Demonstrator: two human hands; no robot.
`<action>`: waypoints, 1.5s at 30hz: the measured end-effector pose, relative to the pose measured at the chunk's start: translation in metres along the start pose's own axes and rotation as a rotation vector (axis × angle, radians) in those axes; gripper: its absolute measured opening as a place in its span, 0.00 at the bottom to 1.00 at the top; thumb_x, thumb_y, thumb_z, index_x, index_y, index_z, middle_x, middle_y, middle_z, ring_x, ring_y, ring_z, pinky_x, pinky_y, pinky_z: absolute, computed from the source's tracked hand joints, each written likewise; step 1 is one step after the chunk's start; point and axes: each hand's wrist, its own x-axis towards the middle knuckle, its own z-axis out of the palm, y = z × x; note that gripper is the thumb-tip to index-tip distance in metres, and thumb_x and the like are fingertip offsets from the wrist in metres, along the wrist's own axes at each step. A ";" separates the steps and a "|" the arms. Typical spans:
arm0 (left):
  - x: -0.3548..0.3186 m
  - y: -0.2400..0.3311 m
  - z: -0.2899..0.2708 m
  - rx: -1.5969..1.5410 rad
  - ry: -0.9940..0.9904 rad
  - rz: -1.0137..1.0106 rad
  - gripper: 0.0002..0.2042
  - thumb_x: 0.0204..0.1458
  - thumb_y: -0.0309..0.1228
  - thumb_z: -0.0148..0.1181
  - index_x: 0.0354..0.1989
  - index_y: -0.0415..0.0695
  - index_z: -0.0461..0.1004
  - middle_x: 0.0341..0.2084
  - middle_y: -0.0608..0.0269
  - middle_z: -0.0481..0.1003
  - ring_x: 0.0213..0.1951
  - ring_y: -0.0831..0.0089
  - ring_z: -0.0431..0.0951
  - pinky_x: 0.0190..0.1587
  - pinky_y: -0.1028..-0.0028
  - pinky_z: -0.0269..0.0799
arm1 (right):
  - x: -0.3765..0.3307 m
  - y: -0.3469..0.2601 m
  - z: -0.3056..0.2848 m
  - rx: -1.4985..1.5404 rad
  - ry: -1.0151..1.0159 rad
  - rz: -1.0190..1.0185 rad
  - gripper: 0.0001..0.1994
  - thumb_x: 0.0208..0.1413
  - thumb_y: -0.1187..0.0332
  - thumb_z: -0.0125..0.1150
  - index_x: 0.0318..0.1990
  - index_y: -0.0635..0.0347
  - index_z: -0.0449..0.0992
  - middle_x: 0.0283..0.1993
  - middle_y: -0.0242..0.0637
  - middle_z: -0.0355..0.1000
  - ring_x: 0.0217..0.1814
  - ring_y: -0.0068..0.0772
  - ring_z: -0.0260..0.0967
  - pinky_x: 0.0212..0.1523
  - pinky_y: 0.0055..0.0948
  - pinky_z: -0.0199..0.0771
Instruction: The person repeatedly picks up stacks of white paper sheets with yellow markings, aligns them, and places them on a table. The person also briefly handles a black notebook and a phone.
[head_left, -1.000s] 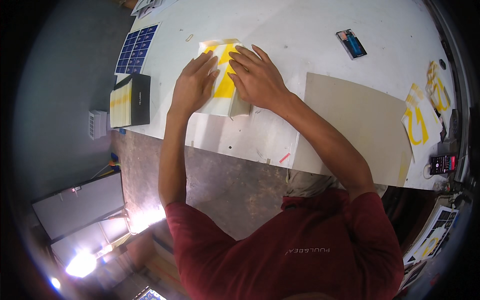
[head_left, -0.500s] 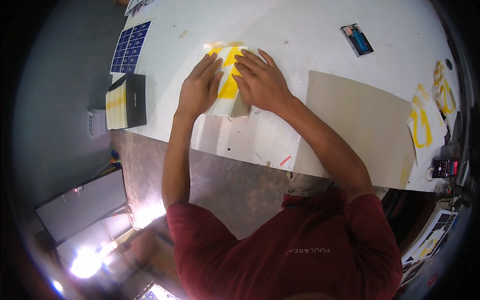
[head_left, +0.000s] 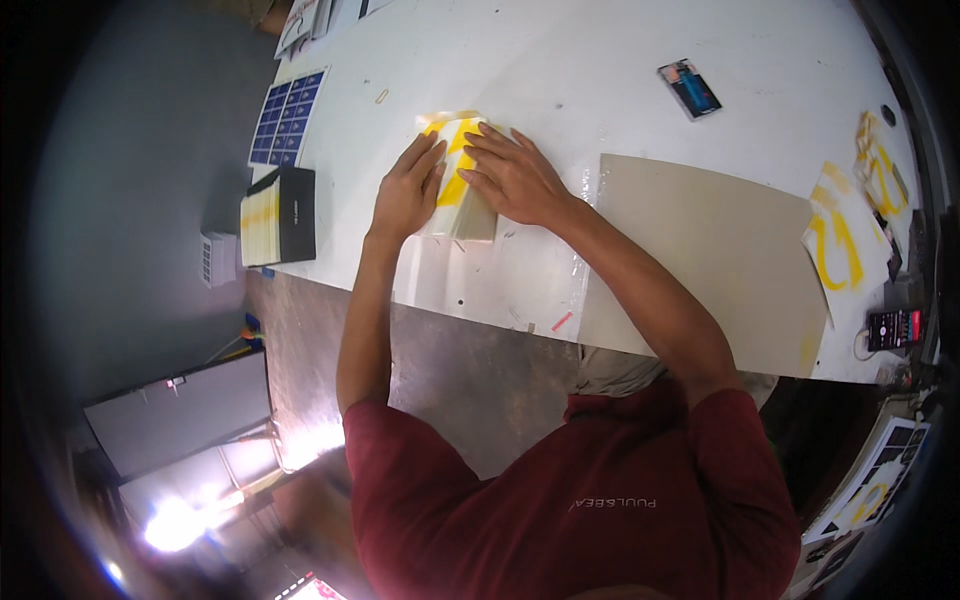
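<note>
Both hands, left [head_left: 408,193] and right [head_left: 517,180], still flat on yellow sticker sheet [head_left: 457,185].

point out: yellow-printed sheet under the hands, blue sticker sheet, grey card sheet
yellow-printed sheet [head_left: 455,185], head view, on the yellow print showing between the two hands
blue sticker sheet [head_left: 287,117], head view, middle of the grid of blue squares
grey card sheet [head_left: 715,250], head view, bare middle of its surface

Both arms are reaching forward, forearms converging. Left hand [head_left: 408,190] is lying flat, palm down, fingers together. Right hand [head_left: 516,180] is pressing flat just beside it, fingers spread.
</note>
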 end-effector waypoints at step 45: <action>0.003 0.409 -0.162 -1.788 -0.267 0.137 0.06 0.63 0.40 0.58 0.45 0.59 0.77 0.38 0.86 0.76 0.45 0.80 0.70 0.59 0.61 0.62 | -0.224 -0.011 -0.149 0.292 0.501 0.483 0.11 0.69 0.69 0.57 0.40 0.70 0.79 0.38 0.48 0.77 0.38 0.46 0.76 0.41 0.38 0.76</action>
